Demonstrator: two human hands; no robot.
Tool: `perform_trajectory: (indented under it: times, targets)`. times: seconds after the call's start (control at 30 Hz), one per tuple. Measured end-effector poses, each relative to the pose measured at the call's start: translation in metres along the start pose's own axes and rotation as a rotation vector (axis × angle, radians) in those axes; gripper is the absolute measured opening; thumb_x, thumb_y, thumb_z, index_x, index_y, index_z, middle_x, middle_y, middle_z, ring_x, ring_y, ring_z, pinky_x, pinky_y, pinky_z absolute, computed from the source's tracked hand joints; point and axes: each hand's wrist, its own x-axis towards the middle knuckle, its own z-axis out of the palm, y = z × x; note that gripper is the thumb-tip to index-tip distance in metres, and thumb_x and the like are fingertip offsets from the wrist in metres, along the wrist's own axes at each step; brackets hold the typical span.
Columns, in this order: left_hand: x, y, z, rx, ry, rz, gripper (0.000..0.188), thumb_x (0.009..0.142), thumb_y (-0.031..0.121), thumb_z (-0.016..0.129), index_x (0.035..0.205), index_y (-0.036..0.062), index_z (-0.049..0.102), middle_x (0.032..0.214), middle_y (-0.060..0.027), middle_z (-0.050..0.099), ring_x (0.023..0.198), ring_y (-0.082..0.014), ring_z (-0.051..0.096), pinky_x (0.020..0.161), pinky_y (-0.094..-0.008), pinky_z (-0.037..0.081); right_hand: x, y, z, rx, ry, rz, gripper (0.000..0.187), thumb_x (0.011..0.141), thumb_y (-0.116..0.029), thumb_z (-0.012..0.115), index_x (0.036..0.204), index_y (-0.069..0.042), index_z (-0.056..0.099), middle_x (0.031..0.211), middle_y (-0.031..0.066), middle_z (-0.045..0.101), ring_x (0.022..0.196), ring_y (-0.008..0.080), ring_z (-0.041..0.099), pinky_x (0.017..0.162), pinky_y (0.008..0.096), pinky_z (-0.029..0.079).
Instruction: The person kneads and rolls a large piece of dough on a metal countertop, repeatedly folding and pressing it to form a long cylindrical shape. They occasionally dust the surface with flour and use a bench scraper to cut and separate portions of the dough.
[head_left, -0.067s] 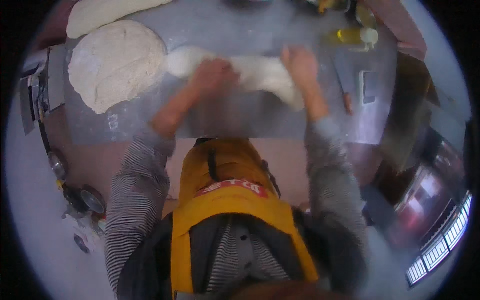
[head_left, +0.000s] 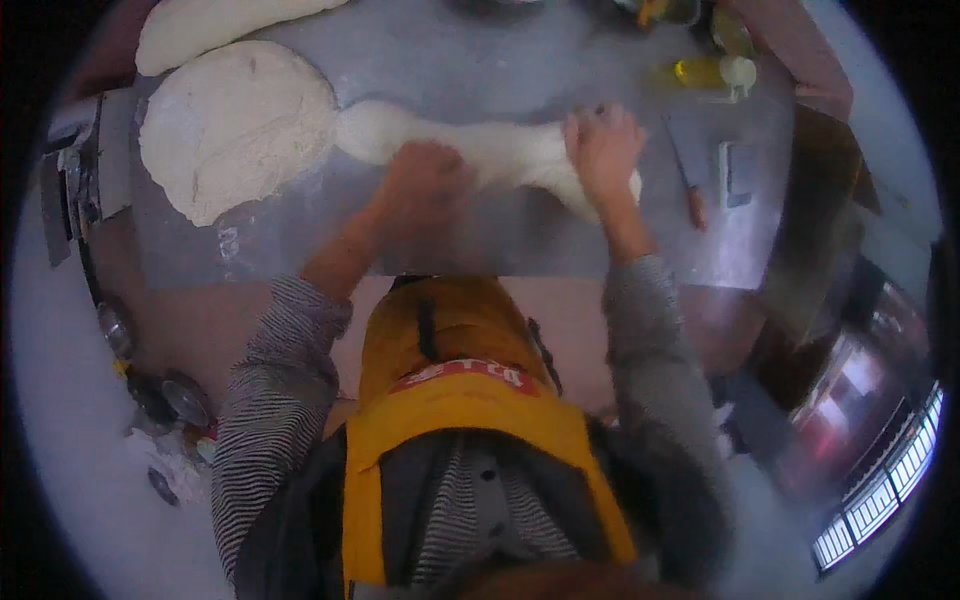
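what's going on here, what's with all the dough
A person in a yellow apron is handling a long strip of dough on a grey tabletop. The right hand's grip lies over the strip's right part; the left hand's grip, blurred, is curled at the near edge, left of its middle. The strip's left end sits right beside a wide, flat round of dough. A knife lies to the right, with a bottle of yellow liquid beyond.
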Motion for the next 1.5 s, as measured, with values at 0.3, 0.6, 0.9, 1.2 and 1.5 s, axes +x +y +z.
perform_trajectory:
  times: [0.3, 0.6, 0.9, 1.2, 1.5]
  targets:
    - [-0.112, 0.059, 0.050, -0.074, 0.331, 0.053, 0.053, 0.079, 0.027, 0.072, 0.128, 0.0128, 0.056, 0.125, -0.0128, 0.050, 0.113, -0.0372, 0.050, 0.100, -0.0513, 0.040, -0.224, 0.006, 0.078, 0.062, 0.095, -0.026, 0.059, 0.082, -0.026, 0.067, 0.135, -0.011, 0.047, 0.147, 0.0228, 0.036, 0.136, 0.0469, 0.032, 0.109, 0.0642, 0.024]
    - [0.098, -0.002, 0.012, 0.155, 0.483, -0.190, 0.041, 0.088, 0.045, 0.055, 0.109, 0.0101, 0.062, 0.111, -0.0138, 0.062, 0.103, -0.0354, 0.055, 0.090, -0.0527, 0.040, 0.003, 0.034, 0.076, 0.040, 0.218, 0.048, 0.052, 0.087, -0.028, 0.056, 0.137, -0.014, 0.050, 0.134, 0.0122, 0.051, 0.119, 0.0345, 0.048, 0.101, 0.0574, 0.033]
    - [0.233, -0.077, 0.015, 0.582, 0.386, -0.157, 0.031, 0.092, 0.033, 0.053, 0.089, 0.0076, 0.070, 0.093, -0.0164, 0.068, 0.084, -0.0335, 0.063, 0.074, -0.0508, 0.047, 0.161, 0.087, 0.123, 0.120, -0.278, 0.326, 0.049, 0.091, -0.032, 0.056, 0.138, -0.019, 0.050, 0.134, 0.0177, 0.053, 0.119, 0.0352, 0.052, 0.100, 0.0572, 0.038]
    - [0.110, -0.014, 0.006, 0.146, 0.199, -0.215, 0.019, 0.088, 0.026, 0.057, 0.090, 0.0097, 0.066, 0.090, -0.0147, 0.064, 0.084, -0.0359, 0.059, 0.076, -0.0494, 0.044, 0.106, 0.098, 0.013, 0.298, -0.408, -0.224, 0.039, 0.091, -0.027, 0.054, 0.127, -0.013, 0.056, 0.127, 0.0097, 0.060, 0.115, 0.0326, 0.057, 0.096, 0.0446, 0.045]
    - [-0.080, 0.075, -0.002, -0.170, 0.313, -0.036, 0.022, 0.080, 0.022, 0.071, 0.097, 0.0084, 0.065, 0.104, -0.0114, 0.062, 0.093, -0.0333, 0.058, 0.088, -0.0503, 0.043, -0.110, -0.011, 0.026, 0.291, 0.066, -0.140, 0.039, 0.082, -0.030, 0.065, 0.119, -0.017, 0.065, 0.131, 0.0103, 0.053, 0.129, 0.0286, 0.044, 0.108, 0.0609, 0.026]
